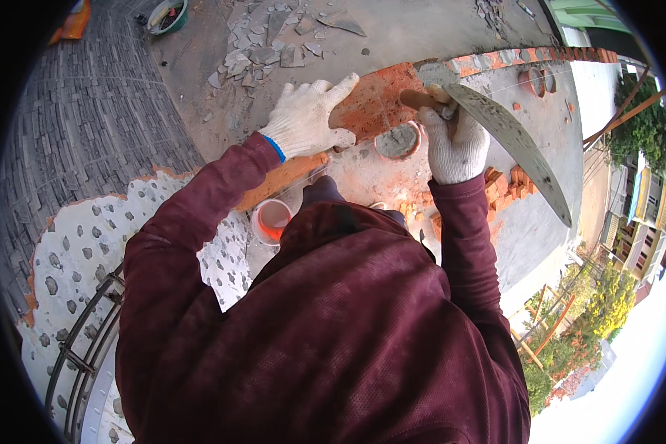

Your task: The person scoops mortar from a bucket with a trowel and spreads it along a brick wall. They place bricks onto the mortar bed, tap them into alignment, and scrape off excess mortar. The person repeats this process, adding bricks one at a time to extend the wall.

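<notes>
My left hand [307,117], in a white knit glove with a blue cuff, lies with fingers spread at the left end of a red brick [381,96] on the low wall. Its index finger and thumb reach the brick's edge. In my right hand [455,144], also gloved, the wooden handle of a trowel [514,137] is gripped. The long, mortar-spotted blade slants down to the right, clear of the wall. Grey mortar [436,74] lies just beyond the brick. Between my hands, on the near side, stands a round reddish bucket [397,140] of grey mortar.
A white bucket [271,220] with reddish contents stands near my legs. Stacked bricks [507,191] lie to the right. The brick course [525,58] curves away right, beside a string line. Broken tile pieces [263,41] are scattered beyond. A metal railing [81,355] is at lower left.
</notes>
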A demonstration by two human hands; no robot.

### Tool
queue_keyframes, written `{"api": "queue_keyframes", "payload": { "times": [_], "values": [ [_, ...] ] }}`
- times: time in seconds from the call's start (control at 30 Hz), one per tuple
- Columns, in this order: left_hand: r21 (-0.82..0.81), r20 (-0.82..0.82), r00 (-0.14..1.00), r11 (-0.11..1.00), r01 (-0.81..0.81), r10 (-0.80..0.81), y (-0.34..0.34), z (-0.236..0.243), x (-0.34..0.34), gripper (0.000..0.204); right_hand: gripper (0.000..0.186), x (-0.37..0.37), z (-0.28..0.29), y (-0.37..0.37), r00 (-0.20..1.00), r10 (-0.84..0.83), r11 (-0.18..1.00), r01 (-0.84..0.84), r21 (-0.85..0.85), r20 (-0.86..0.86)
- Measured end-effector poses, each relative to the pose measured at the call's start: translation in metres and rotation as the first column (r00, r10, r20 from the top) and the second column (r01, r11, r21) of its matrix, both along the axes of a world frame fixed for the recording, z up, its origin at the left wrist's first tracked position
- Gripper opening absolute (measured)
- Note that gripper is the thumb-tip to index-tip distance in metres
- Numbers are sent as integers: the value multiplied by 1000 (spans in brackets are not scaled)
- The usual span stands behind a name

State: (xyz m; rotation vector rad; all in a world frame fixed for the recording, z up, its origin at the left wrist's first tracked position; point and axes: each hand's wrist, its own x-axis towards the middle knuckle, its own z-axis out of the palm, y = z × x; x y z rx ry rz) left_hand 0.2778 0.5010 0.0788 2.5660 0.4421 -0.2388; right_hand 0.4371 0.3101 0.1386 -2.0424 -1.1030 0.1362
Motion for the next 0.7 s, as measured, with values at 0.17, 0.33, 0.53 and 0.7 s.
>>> {"api": "queue_keyframes", "payload": {
  "times": [0.17,0.33,0.53,0.7],
  "values": [
    [-57,94,995,998,-36,41,-2,-9,-4,102,29,4,3,2,917,-69,994,99,56,-393],
    [-350,102,993,937,-19,59,21,-18,-12,96,29,-15,39,1,911,54,965,58,256,-409],
    [-432,26,992,896,-100,123,30,-23,-23,87,35,-40,60,5,802,196,953,-22,301,-564],
    [-346,102,981,930,-123,168,21,-19,-26,88,32,-39,53,-3,805,124,975,8,221,-580]
  ]
}}
